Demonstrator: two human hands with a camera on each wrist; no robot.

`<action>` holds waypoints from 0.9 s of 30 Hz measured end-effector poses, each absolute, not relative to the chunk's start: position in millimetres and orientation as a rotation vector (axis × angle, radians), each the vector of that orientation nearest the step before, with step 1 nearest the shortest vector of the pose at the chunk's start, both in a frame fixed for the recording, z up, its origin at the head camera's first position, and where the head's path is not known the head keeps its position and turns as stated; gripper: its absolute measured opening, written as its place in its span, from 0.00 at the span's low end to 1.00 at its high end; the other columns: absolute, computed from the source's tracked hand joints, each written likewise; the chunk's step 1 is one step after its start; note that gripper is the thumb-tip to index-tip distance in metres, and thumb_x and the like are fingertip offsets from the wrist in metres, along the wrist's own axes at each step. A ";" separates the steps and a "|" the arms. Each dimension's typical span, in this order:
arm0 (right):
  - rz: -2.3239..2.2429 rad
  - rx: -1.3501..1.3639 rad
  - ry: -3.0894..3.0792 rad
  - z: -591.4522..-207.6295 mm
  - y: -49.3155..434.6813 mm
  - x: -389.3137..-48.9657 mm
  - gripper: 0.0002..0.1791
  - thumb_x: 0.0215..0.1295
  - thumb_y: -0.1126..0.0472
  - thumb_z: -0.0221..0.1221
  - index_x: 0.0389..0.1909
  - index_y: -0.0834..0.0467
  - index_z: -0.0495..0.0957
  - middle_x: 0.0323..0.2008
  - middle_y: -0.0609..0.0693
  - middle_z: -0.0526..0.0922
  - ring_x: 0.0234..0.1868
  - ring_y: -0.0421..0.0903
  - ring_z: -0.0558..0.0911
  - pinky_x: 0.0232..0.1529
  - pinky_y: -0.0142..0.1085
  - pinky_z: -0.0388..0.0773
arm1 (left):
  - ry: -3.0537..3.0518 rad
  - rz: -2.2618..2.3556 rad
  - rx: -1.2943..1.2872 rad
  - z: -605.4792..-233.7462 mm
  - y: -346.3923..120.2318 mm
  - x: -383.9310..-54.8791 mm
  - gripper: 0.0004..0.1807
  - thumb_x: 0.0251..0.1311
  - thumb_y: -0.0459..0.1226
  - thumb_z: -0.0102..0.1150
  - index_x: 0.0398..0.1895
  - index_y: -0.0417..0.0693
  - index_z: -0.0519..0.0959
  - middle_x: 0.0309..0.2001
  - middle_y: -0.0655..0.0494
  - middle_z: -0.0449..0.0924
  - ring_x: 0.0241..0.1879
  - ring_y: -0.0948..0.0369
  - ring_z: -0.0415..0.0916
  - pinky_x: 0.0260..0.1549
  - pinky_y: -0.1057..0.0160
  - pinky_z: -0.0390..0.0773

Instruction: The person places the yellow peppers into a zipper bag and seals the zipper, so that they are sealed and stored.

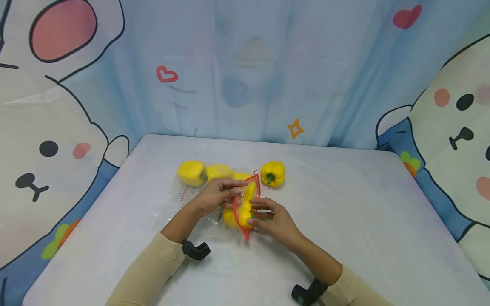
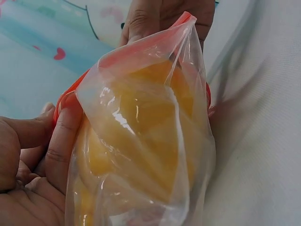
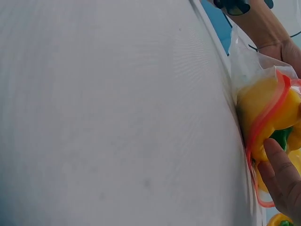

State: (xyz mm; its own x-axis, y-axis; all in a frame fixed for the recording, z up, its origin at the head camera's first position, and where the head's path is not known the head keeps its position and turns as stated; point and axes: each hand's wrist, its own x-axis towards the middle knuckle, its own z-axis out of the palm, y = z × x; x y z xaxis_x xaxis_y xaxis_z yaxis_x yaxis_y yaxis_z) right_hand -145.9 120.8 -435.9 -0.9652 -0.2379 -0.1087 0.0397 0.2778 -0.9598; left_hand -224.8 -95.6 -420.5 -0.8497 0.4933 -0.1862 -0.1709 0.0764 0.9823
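A clear zip bag (image 2: 136, 188) with a red seal strip (image 3: 268, 108) lies between both hands, its mouth spread toward the right. My left hand (image 1: 216, 195) pinches the strip on the bag's left side; in the left wrist view the left fingers (image 2: 61, 155) are at the rim. A yellow bell pepper (image 1: 245, 213) sits in the mouth, its green stem (image 3: 281, 136) facing out. My right hand (image 1: 277, 223) holds this pepper, the right fingers (image 3: 281, 169) against its side. More yellow shows through the plastic.
Behind the hands a yellow bell pepper (image 1: 191, 173), another one (image 1: 219, 171) and a partly hidden one (image 1: 241, 176) stand in a row. A separate bell pepper (image 1: 273, 174) stands right of the bag. All are on a white-covered table (image 1: 363, 238) before a printed curtain (image 1: 249, 85).
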 end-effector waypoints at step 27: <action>-1.801 -0.158 2.216 -436.3 113.6 -144.4 0.25 0.64 0.59 0.65 0.61 0.60 0.74 0.55 0.62 0.76 0.51 0.52 0.84 0.47 0.39 0.86 | 1.883 1.835 0.294 -414.1 -98.1 -224.7 0.19 0.69 0.36 0.56 0.61 0.48 0.78 0.39 0.57 0.81 0.33 0.64 0.80 0.33 0.68 0.85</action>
State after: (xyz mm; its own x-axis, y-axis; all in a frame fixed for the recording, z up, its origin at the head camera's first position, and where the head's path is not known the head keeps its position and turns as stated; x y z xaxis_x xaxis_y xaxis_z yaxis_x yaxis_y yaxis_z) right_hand -144.4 113.6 -436.3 -0.9546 -0.2589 -0.1475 0.0915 0.2166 -0.9720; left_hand -224.7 -98.1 -414.1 -0.8564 0.4786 -0.1936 -0.1811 0.0726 0.9808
